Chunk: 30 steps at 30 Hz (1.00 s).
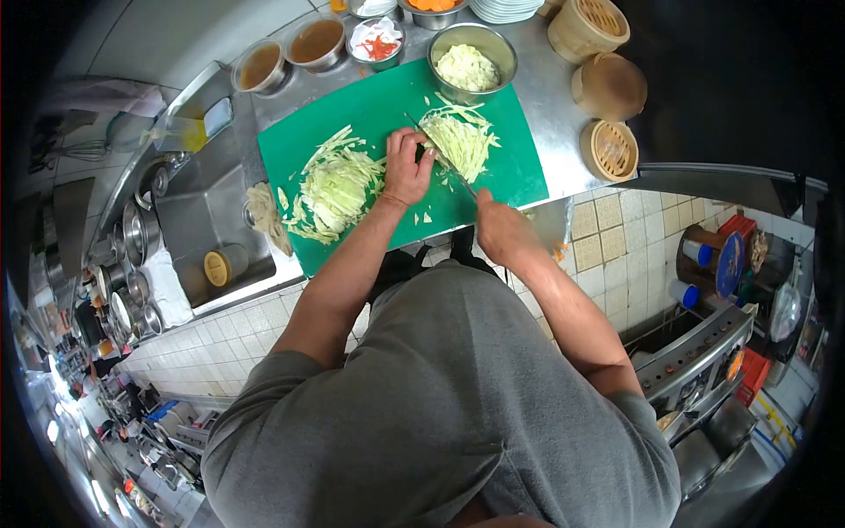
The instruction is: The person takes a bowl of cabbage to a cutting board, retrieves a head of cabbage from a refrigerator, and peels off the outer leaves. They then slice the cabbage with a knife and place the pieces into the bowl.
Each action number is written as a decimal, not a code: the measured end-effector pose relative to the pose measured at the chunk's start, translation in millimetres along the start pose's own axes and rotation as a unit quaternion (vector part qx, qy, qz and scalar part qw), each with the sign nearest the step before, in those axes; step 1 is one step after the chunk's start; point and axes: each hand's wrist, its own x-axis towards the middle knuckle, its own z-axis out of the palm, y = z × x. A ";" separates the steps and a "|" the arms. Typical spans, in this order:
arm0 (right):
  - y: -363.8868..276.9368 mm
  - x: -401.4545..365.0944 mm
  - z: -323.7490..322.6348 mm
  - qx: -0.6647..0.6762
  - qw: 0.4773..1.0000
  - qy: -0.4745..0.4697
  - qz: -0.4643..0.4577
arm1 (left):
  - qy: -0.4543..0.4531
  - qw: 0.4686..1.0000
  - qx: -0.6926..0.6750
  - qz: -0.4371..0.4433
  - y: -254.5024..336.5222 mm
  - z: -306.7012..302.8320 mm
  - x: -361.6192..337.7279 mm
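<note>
My right hand is closed around the handle of a knife, whose blade runs up and left along the edge of a heap of sliced cabbage. Against the other side of the blade, my left hand has its fingers bent and thumb drawn in. What lies under those fingers is hidden. Both hands are over a green cutting board. To the left on the board lies a larger pile of shredded cabbage, with loose shreds around it.
A metal bowl of cut cabbage stands at the board's far edge. Behind are bowls of brown liquid and a bowl with red strips. Bamboo steamers line the right; a sink and cloth are left.
</note>
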 end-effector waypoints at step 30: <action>24.1 16.2 3.0 0.177 0.962 0.164 -0.127 | 0.072 0.996 -0.035 -0.040 11.9 -27.9 -10.8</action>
